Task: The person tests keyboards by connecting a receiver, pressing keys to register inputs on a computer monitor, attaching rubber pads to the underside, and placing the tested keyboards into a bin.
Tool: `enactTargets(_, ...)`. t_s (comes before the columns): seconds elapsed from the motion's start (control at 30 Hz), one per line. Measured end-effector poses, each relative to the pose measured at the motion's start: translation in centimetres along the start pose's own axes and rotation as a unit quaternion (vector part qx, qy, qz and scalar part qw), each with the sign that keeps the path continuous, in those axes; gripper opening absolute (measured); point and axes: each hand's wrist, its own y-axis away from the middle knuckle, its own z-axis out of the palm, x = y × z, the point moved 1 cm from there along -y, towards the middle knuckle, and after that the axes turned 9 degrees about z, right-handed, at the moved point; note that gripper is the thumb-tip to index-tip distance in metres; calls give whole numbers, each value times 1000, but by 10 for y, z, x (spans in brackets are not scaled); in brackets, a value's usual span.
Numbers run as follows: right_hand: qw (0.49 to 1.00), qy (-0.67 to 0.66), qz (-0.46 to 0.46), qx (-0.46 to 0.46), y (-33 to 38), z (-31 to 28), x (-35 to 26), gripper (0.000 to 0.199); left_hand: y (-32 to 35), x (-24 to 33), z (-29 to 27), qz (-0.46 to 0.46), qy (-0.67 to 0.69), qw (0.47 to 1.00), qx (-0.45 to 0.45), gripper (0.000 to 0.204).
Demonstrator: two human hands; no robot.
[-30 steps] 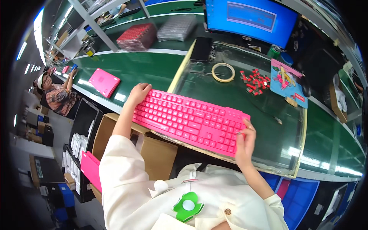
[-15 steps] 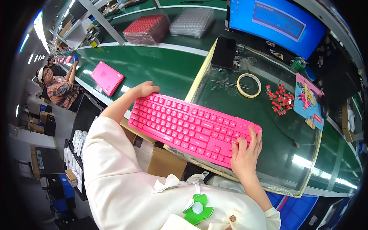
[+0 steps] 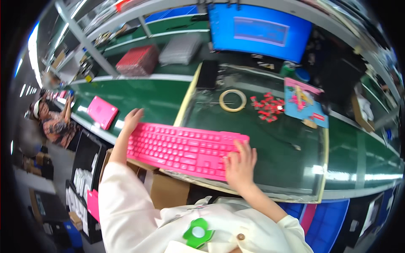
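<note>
Right hand (image 3: 241, 168) touches keyboard (image 3: 177, 149), fingers apart; left hand's (image 3: 132, 119) grip I can't tell; eight-o'clock black bin (image 3: 86, 152) holds white packets (image 3: 81, 180).

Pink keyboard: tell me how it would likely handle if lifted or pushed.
The pink keyboard is probably stiff, as its long body shows no obvious sag between the left hand and right hand. It seems unlikely to roll, being broad and flat. Pushing its top would probably depress the raised keys.

There is room to pass right of the right grip (image 3: 241, 169); beyond, the cable (image 3: 296, 147), red pieces (image 3: 268, 107) and tape ring (image 3: 233, 110) obstruct.
</note>
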Motion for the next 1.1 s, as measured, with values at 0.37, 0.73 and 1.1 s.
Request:
enactTargets(0.37, 943, -264, 198, 46, 40, -97, 88, 11, 104, 144, 30, -27, 21, 998, -56, 46)
enactTargets(0.73, 954, -150, 141, 218, 55, -145, 152, 7, 133, 170, 109, 80, -205, 967, -132, 49)
enactTargets(1.1, 943, -291, 124, 105, 2, -138, 186, 6, 174, 136, 119, 148, -61, 987, -32, 56)
